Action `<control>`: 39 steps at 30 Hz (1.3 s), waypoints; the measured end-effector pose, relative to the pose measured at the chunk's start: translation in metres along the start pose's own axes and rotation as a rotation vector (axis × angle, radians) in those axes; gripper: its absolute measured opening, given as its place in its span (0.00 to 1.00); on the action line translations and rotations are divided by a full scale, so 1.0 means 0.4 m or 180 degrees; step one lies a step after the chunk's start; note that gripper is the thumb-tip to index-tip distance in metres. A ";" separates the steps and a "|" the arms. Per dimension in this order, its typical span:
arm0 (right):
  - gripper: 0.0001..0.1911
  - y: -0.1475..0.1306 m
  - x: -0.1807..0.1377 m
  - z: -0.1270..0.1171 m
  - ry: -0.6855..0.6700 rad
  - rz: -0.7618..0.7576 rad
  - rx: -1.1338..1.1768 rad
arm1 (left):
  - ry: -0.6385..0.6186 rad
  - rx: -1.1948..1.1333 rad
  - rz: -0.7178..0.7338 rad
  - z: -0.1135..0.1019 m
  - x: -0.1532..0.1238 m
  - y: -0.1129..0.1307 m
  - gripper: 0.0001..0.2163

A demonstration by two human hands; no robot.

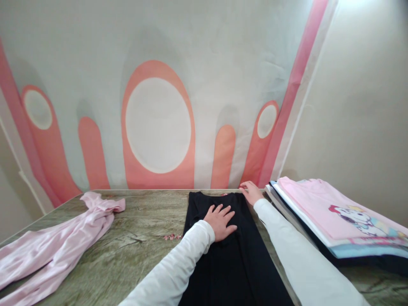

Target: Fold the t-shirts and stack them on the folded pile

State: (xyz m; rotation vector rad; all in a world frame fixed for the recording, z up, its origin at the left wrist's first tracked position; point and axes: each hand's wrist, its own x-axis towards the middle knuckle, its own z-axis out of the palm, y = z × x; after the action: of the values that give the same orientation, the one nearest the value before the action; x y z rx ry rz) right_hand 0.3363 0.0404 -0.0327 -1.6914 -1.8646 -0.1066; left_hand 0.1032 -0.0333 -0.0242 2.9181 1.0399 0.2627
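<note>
A black garment [236, 267] lies folded lengthwise on the table, its neckline at the far edge and its near end running out of view. My left hand [219, 222] rests flat on its upper part with the fingers spread. At the far right corner of the garment is my right hand [251, 192], fingers stretched toward the left and slightly bent. It touches or nearly touches that corner, and nothing shows in its grasp.
A pink garment [73, 242] lies loosely at the left of the wood-patterned table [143, 221]. On the right is a stack of folded clothes, topped by a pink T-shirt [312, 204] with a cartoon print. A printed backdrop [204, 51] hangs behind the table.
</note>
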 end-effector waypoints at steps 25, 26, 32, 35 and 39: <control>0.34 -0.043 -0.107 0.064 -0.1265 -0.0009 -0.0509 | -0.0273 0.0251 -0.0782 -0.116 -0.008 -0.022 0.20; 0.34 -0.044 -0.106 0.062 -0.1285 0.0000 -0.0548 | -0.0219 0.0280 -0.0829 -0.114 -0.006 -0.020 0.17; 0.34 -0.053 -0.107 0.055 -0.1304 0.0017 -0.0693 | 0.0058 0.0274 -0.1286 -0.126 0.008 -0.070 0.10; 0.34 -0.053 -0.107 0.055 -0.1292 0.0000 -0.0719 | 0.0557 -0.0085 -0.1635 -0.148 0.014 -0.107 0.12; 0.33 -0.050 -0.107 0.058 -0.1246 -0.0040 -0.0723 | 0.0969 -0.1538 -0.1682 -0.151 0.033 -0.108 0.12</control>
State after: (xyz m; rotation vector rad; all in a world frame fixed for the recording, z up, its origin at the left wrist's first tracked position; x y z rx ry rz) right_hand 0.3086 0.0098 -0.0653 -1.9653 -2.2173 0.0105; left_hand 0.0761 0.0070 0.0333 2.1314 1.4853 0.8127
